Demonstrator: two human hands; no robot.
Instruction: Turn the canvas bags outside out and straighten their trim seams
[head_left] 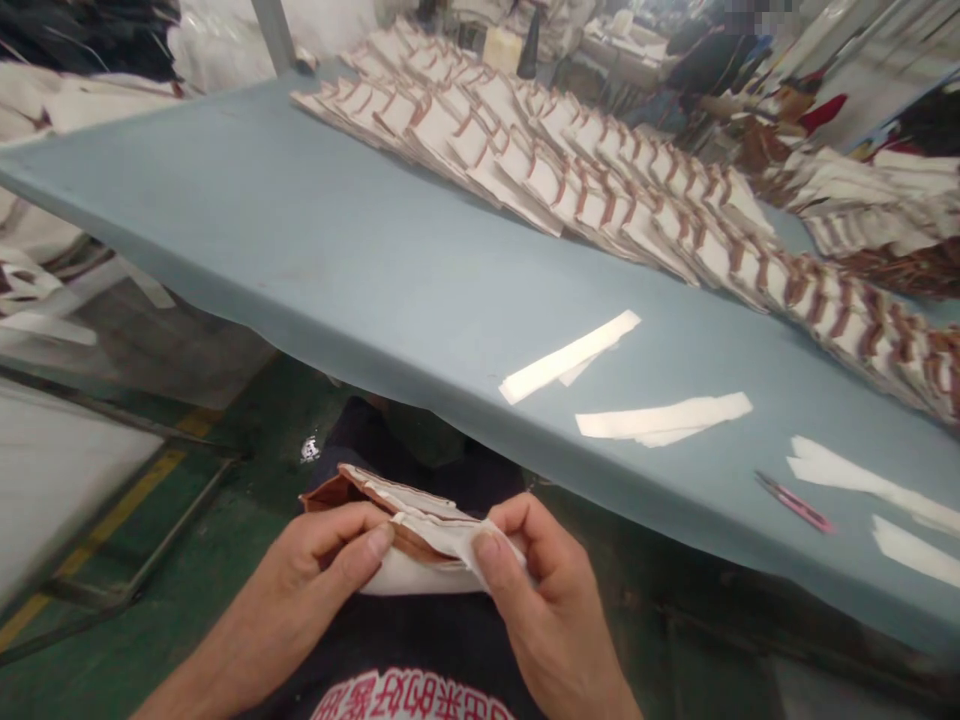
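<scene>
Over my lap I hold a sewn fabric piece (420,578), off-white with brown edging and a brown inside, its layers partly spread. My left hand (330,560) pinches its brown edge between thumb and fingers at the left. At the right end, my right hand (540,570) is closed on a white strip (480,550) that lies against the piece's opening. Whether the strip is fixed to the piece cannot be made out. The undersides of both hands' grips are hidden.
A blue-grey table (337,260) slopes across the view. White strips (570,355) and pink thread snips (795,502) lie near its front edge. Overlapping rows of similar cream-and-brown pieces (540,170) line the far side. A metal frame (172,530) stands at the left.
</scene>
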